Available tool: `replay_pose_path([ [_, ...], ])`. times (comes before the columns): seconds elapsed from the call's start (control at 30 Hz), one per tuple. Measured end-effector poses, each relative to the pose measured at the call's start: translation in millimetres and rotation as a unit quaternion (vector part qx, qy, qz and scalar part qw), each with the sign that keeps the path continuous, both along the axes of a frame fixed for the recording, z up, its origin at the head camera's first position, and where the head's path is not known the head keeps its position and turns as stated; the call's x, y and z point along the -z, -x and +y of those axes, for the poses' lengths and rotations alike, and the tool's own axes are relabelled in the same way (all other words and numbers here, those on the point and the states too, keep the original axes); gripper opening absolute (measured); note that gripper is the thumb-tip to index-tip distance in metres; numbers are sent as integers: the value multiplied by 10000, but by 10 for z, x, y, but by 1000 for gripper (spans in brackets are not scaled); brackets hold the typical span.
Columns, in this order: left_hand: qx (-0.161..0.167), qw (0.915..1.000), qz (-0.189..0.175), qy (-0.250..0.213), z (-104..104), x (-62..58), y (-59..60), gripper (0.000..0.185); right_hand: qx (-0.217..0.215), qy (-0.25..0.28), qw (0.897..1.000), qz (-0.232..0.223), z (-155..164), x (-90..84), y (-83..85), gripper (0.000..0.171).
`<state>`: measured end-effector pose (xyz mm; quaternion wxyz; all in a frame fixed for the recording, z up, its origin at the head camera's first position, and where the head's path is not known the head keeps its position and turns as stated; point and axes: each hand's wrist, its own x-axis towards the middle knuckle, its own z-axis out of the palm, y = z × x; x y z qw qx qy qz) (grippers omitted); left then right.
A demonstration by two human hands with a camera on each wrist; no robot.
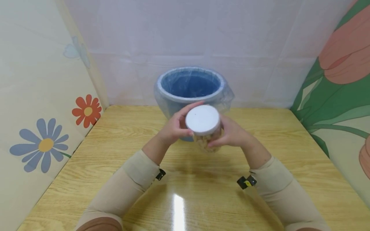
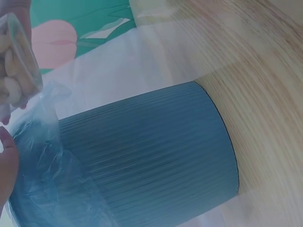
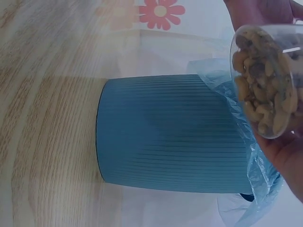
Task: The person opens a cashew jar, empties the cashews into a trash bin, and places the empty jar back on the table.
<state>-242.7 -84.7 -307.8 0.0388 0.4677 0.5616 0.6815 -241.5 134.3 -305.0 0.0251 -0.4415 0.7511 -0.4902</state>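
A clear jar of cashew nuts (image 1: 201, 140) with a white lid (image 1: 203, 118) is held above the table in front of a blue bin. From the left, my left hand (image 1: 175, 127) grips it with thumb and fingers around the lid. My right hand (image 1: 233, 132) holds the jar's side from the right, its thumb across the front. In the right wrist view the cashews (image 3: 259, 85) show through the jar's bottom. The left wrist view catches only a part of the jar (image 2: 18, 66) at its edge.
A ribbed blue bin (image 2: 151, 146) stands upright at the back of the wooden table (image 1: 127, 134), lined with a thin bluish plastic bag (image 3: 255, 175) folded over its rim (image 1: 162, 91). White sheeting (image 1: 130, 73) hangs behind it, and flower-printed panels (image 1: 37, 89) flank the table.
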Motion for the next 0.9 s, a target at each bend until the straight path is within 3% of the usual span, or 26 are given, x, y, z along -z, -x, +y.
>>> replay_pose_path([
  [0.53,-1119,9930,346,175,13,-7,10,101,918,60,9957,97,-58,2,-25,103],
  [0.7,-1174,9924,316,173,16,-7,1,101,1111,6,9937,140,-69,-1,-40,104],
  [0.9,-916,9946,476,49,-10,-2,30,104,891,29,9960,101,-44,11,-9,105],
])
